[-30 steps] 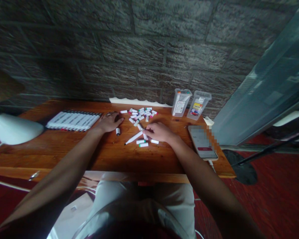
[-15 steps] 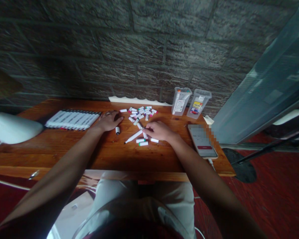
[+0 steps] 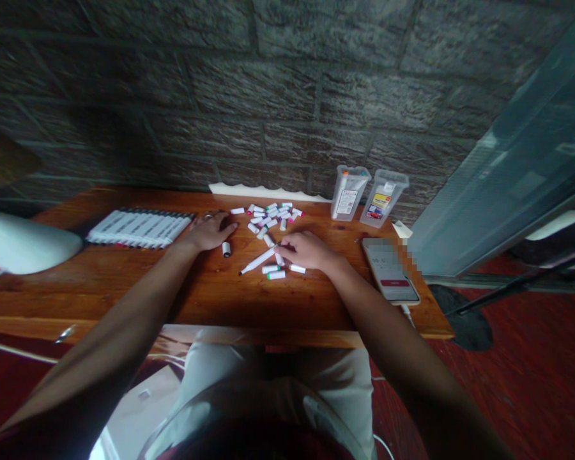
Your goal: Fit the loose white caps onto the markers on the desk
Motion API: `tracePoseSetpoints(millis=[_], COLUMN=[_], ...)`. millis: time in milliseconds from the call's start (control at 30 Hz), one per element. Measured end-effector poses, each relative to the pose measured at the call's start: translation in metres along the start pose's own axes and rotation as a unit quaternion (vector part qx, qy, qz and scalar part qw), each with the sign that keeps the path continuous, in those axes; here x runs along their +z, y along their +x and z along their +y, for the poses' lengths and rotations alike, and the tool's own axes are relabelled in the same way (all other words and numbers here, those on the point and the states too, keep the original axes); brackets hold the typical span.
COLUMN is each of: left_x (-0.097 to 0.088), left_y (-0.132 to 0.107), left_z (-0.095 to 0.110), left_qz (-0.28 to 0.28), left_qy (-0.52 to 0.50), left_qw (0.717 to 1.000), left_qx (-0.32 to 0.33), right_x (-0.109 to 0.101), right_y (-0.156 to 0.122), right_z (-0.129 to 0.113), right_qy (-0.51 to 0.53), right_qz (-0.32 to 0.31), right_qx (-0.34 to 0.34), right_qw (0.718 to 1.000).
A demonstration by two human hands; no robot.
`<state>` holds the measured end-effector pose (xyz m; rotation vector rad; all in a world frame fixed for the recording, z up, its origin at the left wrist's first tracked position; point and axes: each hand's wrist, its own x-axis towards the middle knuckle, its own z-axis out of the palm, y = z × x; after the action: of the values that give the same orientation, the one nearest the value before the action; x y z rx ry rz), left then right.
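Observation:
My right hand [image 3: 304, 249] pinches one end of a white marker [image 3: 259, 260], whose dark tip points down and to the left, close to the tabletop. Flat on the desk rests my left hand [image 3: 211, 231], fingers spread and holding nothing, at the right end of a row of white markers [image 3: 137, 229]. Just below its fingers stands a white marker cap with a black end [image 3: 226, 250]. Several white caps with coloured ends [image 3: 271, 214] lie in a loose pile between and beyond the hands. Two green-ended caps [image 3: 276, 275] sit below my right hand.
Two clear plastic boxes [image 3: 349, 195] stand at the back right by the stone wall [image 3: 287, 96]. A phone [image 3: 390, 271] with a cable lies on the right of the wooden desk [image 3: 268, 306]. At the left is a white lamp base [image 3: 29, 245].
My head view has shifted very slightly. Both hands, the marker and the caps stay in essentially the same places.

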<state>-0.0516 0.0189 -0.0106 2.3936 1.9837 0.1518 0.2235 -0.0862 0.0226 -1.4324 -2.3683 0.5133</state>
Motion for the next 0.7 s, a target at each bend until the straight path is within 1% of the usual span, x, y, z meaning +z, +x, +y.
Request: tracePoseSetpoints(millis=[467,700], left_x=[-0.0043,-0.0026], left_y=[-0.0022,-0.0006], left_z=[0.0024,0.0015], left_qz=[-0.009,-0.009], left_qy=[-0.002,0.002], left_qw=[1.0,1.0], left_qx=[0.002,0.0], right_x=[-0.0001,-0.0012], right_y=[0.0003,0.0002], right_z=[-0.0003,-0.0009], right_qy=[-0.006,-0.003], right_qz=[-0.003,-0.007], right_qx=[0.005,0.014], right_qw=[1.0,1.0])
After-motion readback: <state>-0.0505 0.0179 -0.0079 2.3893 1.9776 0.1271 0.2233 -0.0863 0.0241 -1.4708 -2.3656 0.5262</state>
